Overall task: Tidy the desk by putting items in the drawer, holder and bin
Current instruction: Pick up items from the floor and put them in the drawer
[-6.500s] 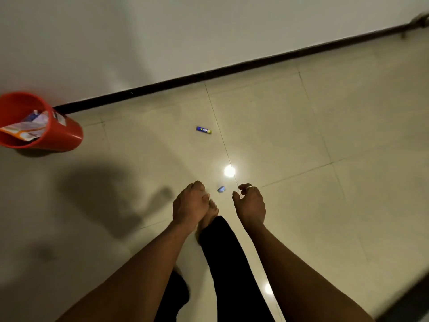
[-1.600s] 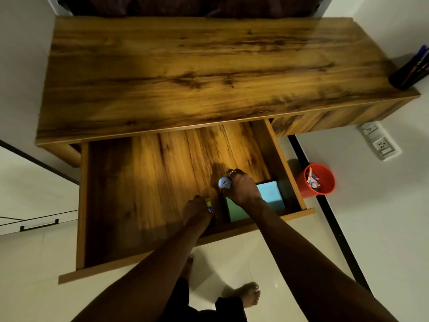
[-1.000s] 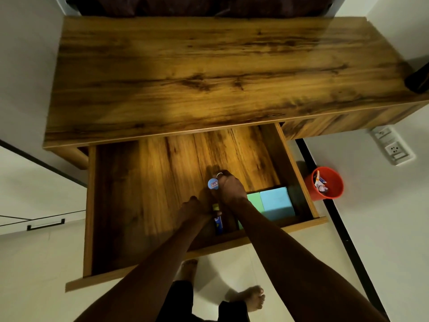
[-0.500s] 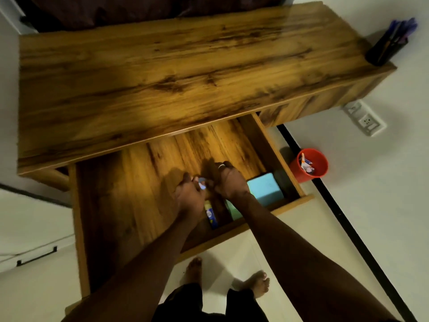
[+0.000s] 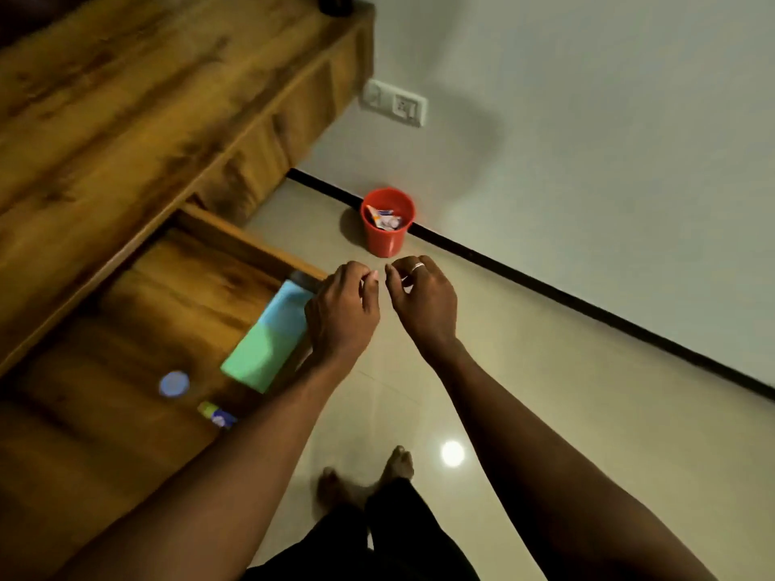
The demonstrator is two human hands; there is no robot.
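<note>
Both idle: left hand [image 5: 341, 316], right hand [image 5: 423, 304].

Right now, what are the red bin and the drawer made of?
The red bin looks like smooth plastic: even colour, slight sheen. The drawer looks like wood or wood-look laminate: brown grain streaks, dull shine.

Wall socket [image 5: 396, 102] — glossy floor tiles [image 5: 545, 413]
</note>
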